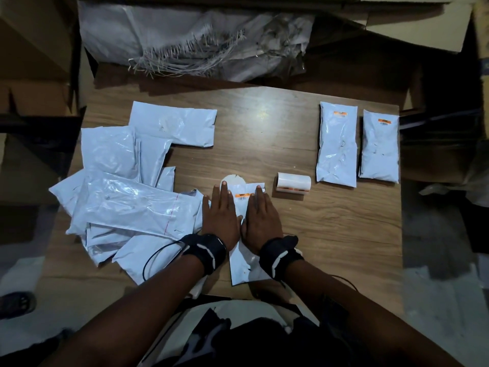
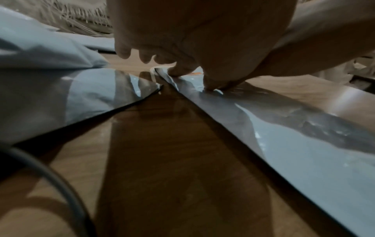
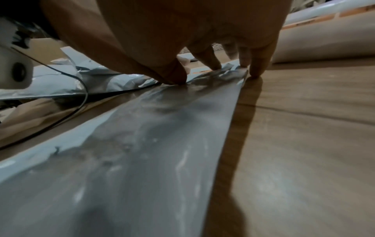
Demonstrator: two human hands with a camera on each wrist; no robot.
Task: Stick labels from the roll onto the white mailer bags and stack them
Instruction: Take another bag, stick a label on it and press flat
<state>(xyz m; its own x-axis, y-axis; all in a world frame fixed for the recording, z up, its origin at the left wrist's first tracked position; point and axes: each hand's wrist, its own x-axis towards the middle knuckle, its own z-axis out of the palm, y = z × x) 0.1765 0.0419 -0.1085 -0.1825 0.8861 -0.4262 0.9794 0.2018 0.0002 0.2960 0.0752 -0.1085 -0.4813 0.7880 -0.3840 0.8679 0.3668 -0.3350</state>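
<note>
Both your hands lie flat, palms down, side by side on one white mailer bag in the lower middle of the head view: your left hand covers its left half and your right hand its right half, fingers straight and held close together, pressing the bag onto the wooden table. Between your fingertips an orange label shows, stuck near the bag's far end. The left wrist view shows your fingers touching down on the bag's surface, and the right wrist view shows your fingertips at the bag's right edge, the outermost one reaching the wood. The label roll lies on its side just right of the bag's far end, apart from your right hand. At the left of the frame a loose pile of unlabelled bags overlaps in several directions, its nearest edge just beside your left hand. At the upper right two labelled bags lie side by side, each with an orange label at its far end. A grey sack with frayed threads lies beyond the table at the top.
</note>
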